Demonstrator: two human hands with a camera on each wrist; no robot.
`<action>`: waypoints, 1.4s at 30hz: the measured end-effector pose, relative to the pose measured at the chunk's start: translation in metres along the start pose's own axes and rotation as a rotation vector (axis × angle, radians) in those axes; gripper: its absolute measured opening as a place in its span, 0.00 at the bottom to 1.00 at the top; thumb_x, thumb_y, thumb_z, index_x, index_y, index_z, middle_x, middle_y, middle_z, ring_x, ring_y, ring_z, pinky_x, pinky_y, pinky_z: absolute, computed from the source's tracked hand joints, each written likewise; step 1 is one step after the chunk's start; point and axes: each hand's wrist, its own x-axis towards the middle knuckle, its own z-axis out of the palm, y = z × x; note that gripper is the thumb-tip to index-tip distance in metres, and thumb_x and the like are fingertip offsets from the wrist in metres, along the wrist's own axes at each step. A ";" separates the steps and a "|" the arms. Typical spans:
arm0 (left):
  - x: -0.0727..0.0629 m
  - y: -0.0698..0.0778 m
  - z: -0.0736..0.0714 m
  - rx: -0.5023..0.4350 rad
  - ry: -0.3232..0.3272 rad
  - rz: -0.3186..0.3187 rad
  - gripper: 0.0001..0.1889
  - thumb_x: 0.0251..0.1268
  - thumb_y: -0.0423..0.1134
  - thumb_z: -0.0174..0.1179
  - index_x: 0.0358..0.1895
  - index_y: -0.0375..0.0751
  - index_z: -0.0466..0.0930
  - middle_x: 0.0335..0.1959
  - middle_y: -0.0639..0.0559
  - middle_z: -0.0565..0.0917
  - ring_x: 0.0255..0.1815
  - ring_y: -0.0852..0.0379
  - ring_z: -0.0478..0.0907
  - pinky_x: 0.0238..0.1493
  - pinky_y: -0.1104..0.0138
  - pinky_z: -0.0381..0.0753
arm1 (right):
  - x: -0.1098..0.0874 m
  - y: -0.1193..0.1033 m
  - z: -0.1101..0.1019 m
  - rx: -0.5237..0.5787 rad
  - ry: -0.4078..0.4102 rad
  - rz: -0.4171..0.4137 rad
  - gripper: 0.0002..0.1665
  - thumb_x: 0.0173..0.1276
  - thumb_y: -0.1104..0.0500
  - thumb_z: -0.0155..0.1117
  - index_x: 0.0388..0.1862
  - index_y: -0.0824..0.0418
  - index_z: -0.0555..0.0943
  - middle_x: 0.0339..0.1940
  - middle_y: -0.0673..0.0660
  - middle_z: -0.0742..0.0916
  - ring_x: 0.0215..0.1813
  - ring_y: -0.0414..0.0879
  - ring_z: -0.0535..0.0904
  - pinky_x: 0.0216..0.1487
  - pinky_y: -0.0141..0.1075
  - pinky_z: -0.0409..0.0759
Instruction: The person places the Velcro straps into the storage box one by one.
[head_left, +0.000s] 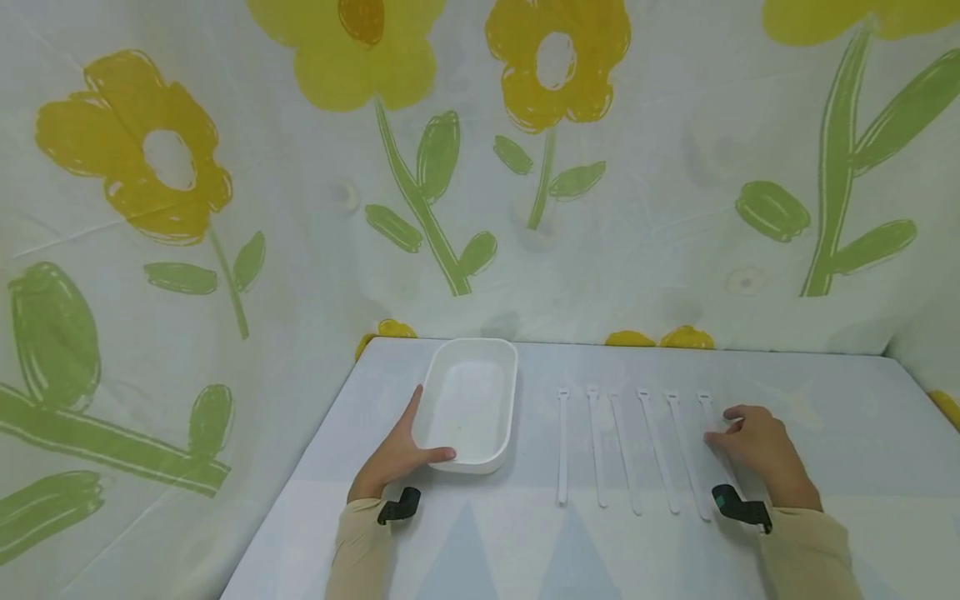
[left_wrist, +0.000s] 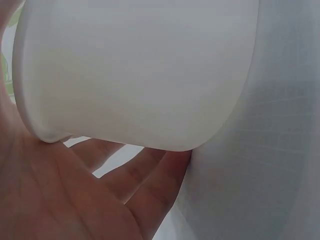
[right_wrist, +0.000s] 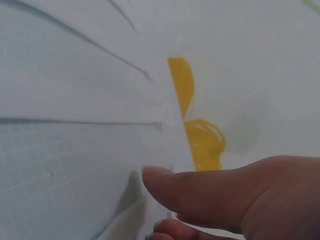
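A white oblong plastic tub (head_left: 471, 400) stands on the table, left of the middle. My left hand (head_left: 399, 450) holds its near left side: the thumb lies over the rim, and the other fingers (left_wrist: 155, 195) rest along the outer wall. Several thin white cable ties (head_left: 652, 450), each with a small square head at the far end, lie in a row right of the tub. At the rightmost cable tie (right_wrist: 122, 222), my right hand (head_left: 761, 450) has thumb and forefinger around the strip, pinching it. My palm side hides part of that strip.
The white table (head_left: 622, 558) carries pale blue triangles at its near side. A curtain (head_left: 645, 250) printed with yellow flowers and green leaves hangs behind the table and at its left. Dark wrist cameras (head_left: 401, 504) sit on both sleeves.
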 end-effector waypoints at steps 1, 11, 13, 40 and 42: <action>0.000 0.000 -0.001 -0.007 -0.007 0.013 0.73 0.45 0.55 0.82 0.86 0.55 0.32 0.88 0.44 0.41 0.83 0.37 0.53 0.78 0.34 0.56 | 0.000 -0.001 0.001 -0.001 -0.001 0.003 0.39 0.68 0.56 0.69 0.65 0.84 0.68 0.49 0.79 0.81 0.47 0.67 0.79 0.48 0.57 0.81; -0.001 0.001 0.001 -0.039 -0.069 0.068 0.76 0.43 0.56 0.83 0.86 0.53 0.29 0.88 0.50 0.38 0.86 0.41 0.45 0.82 0.37 0.50 | -0.005 -0.007 0.001 -0.035 0.017 0.022 0.31 0.67 0.62 0.66 0.61 0.83 0.72 0.47 0.78 0.83 0.46 0.67 0.81 0.45 0.56 0.81; 0.000 0.003 0.003 -0.047 -0.068 0.073 0.76 0.43 0.56 0.84 0.86 0.54 0.29 0.88 0.50 0.39 0.86 0.42 0.47 0.81 0.37 0.51 | -0.006 -0.008 0.001 -0.045 0.011 0.031 0.31 0.68 0.62 0.65 0.61 0.82 0.71 0.48 0.79 0.83 0.48 0.69 0.81 0.47 0.57 0.81; 0.003 0.009 0.014 -0.057 -0.064 0.078 0.77 0.41 0.59 0.84 0.86 0.53 0.31 0.88 0.49 0.43 0.83 0.42 0.53 0.79 0.37 0.56 | -0.006 -0.010 0.000 -0.025 -0.026 0.055 0.25 0.68 0.62 0.66 0.56 0.81 0.75 0.49 0.78 0.82 0.48 0.70 0.79 0.46 0.58 0.78; 0.003 0.009 0.014 -0.055 -0.067 0.083 0.77 0.41 0.59 0.84 0.86 0.53 0.31 0.88 0.48 0.44 0.82 0.42 0.55 0.79 0.37 0.57 | -0.006 -0.009 0.000 -0.030 -0.020 0.045 0.25 0.68 0.62 0.66 0.56 0.81 0.75 0.49 0.78 0.83 0.48 0.69 0.79 0.45 0.57 0.78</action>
